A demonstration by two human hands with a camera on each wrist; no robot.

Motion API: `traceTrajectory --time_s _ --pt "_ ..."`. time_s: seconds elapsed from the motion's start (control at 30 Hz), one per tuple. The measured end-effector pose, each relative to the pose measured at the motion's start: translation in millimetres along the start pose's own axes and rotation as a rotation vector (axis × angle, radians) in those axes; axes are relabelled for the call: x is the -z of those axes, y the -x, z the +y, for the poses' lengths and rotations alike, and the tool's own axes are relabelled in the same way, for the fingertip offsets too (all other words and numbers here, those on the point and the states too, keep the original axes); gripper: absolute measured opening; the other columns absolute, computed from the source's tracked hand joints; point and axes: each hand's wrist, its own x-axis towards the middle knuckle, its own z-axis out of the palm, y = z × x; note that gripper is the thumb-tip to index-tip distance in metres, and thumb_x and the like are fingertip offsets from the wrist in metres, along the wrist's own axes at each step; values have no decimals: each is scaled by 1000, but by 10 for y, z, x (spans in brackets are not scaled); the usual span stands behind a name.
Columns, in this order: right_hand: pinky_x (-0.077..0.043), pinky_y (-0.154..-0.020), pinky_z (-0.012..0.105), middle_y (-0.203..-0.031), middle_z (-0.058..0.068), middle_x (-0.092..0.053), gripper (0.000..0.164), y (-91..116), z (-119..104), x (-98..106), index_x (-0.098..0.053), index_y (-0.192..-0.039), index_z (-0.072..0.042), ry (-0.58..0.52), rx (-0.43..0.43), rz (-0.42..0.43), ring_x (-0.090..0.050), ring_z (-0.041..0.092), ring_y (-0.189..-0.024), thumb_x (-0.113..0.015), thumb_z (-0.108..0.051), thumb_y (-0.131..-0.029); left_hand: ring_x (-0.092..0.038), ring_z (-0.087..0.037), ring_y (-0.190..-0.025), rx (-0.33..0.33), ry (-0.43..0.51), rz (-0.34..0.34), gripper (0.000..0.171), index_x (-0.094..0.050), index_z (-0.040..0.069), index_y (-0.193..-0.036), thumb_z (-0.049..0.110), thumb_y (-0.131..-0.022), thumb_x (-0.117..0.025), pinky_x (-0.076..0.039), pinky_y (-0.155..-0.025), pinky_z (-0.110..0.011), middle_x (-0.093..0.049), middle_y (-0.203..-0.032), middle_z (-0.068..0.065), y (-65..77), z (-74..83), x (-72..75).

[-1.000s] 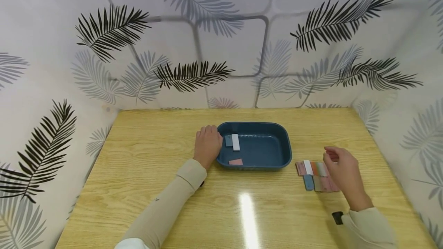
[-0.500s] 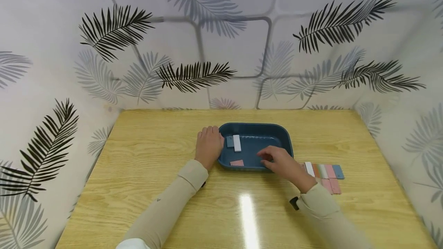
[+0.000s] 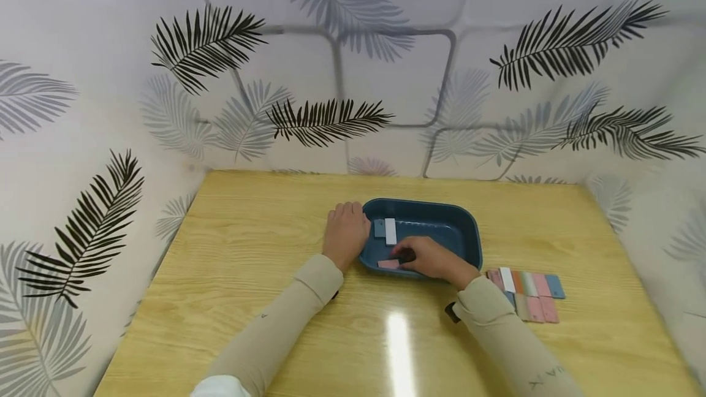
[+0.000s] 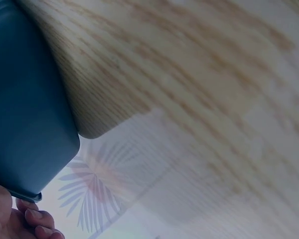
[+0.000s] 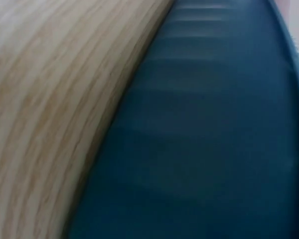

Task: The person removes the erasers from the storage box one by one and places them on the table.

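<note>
My left hand (image 3: 346,234) grips the left end of a dark blue plastic tub (image 3: 472,231), with the fingers curled at its rim. In the left wrist view, the fingertips (image 4: 37,216) show at the lip of the tub. Inside lie a small blue rectangular piece (image 3: 379,228), a white one (image 3: 390,231) beside it and a pink piece (image 3: 388,264) by the near wall. My right hand (image 3: 432,257) reaches in over the near rim, its curled finger and thumb at the pink piece's right end. Whether they pinch it is hidden. The right wrist view shows the tub's outer wall (image 5: 199,124), without the fingers.
Right of the tub, several flat rectangular pieces lie close together in two rows on the wooden table (image 3: 265,225), among them an orange one (image 3: 517,282), a blue one (image 3: 554,287) and a pink one (image 3: 548,309). Leaf-patterned fabric (image 3: 325,66) rises behind the table.
My right hand has moved left from the rows of pieces into the tub, down to the pink piece. The left hand keeps its grip on the tub. The head view has shifted slightly.
</note>
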Motion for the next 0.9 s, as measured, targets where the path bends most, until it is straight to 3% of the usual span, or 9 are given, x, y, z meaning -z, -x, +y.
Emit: traceTrajectory --time_s 0.2,0.37,0.73,0.9 --pt "-47 -83 34 -105 7 -64 20 -8 19 -18 -64 -106 -3 -51 22 -76 -60 22 -98 -62 -1 -86 -50 -23 -80 0 -11 -14 19 -54 6 -90 23 -93 -48 -40 -72 -37 -53 -81 -7 9 55 -62" --pt "-47 -81 33 -102 7 -63 19 -66 7 -1 -64 -103 -2 -12 54 -87 -60 21 -94 -64 0 -85 -50 -23 -78 1 -22 0 19 -54 6 -89 23 -94 -46 -39 -71 -36 -52 -80 -7 5 43 -67" --pt "-49 -72 28 -92 3 -64 17 -74 42 -8 -65 -101 -3 30 5 26 -59 12 -80 -67 -5 -84 -50 -24 -84 24 -22 -69 20 -54 6 -96 24 -94 -49 -39 -75 -37 -54 -86 -8 -29 44 -63" --pt "-48 -71 26 -91 3 -63 18 -93 38 -6 -64 -101 -2 28 37 -16 -59 10 -79 -67 -4 -83 -51 -24 -84 27 -19 -56 20 -55 5 -95 24 -93 -49 -40 -76 -38 -55 -86 -8 -24 18 -44"
